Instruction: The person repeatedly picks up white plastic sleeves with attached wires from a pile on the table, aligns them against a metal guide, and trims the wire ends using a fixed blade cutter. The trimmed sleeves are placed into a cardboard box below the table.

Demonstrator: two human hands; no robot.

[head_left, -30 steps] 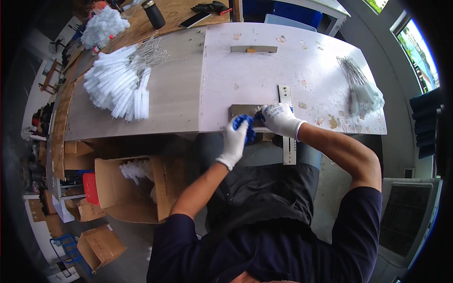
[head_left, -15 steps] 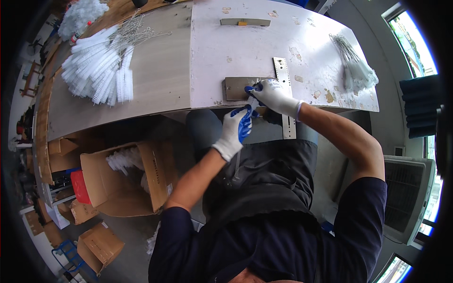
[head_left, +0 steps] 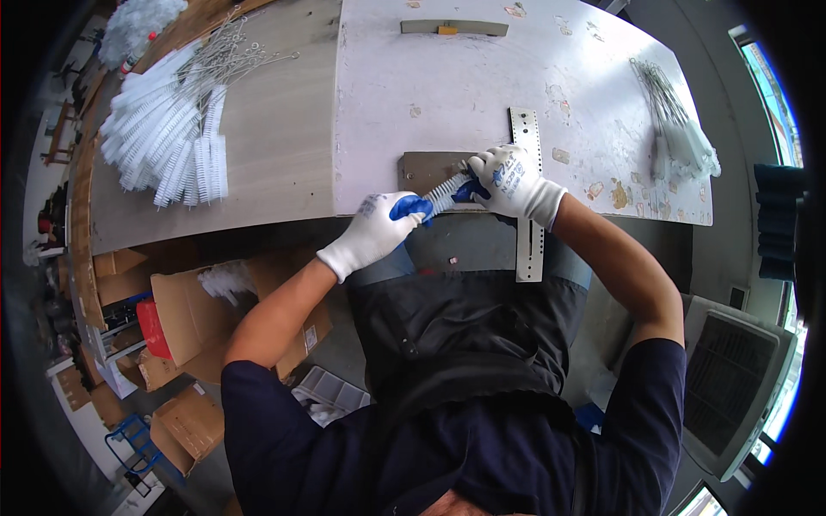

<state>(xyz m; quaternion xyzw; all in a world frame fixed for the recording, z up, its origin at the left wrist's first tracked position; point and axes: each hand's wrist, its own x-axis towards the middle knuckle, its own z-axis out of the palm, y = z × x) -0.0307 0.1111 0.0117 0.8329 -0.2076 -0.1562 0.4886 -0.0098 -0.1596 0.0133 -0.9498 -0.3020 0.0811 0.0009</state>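
Note:
A white spiral-bristled tube brush (head_left: 443, 194) stretches between my two gloved hands, just above the table's front edge. My left hand (head_left: 379, 225), in a white glove with blue palm, is closed on the brush's lower left end. Closed round its upper right end is my right hand (head_left: 509, 179), gloved the same way. Behind the brush, a flat grey-brown metal block (head_left: 422, 168) lies on the table, partly covered by my right hand. A perforated metal strip (head_left: 530, 249) runs past my right wrist and juts out over the front edge.
Many white brushes with wire handles (head_left: 163, 129) are heaped on the left; a smaller bundle (head_left: 680, 146) lies right. A metal bar with a yellow piece (head_left: 454, 28) is at the back. An open cardboard box (head_left: 198, 322) stands below left, and a boxy appliance (head_left: 731, 378) stands right.
My left hand has moved left and turned palm-down, further from my right hand. More of the brush now shows between them. The whole view has shifted slightly.

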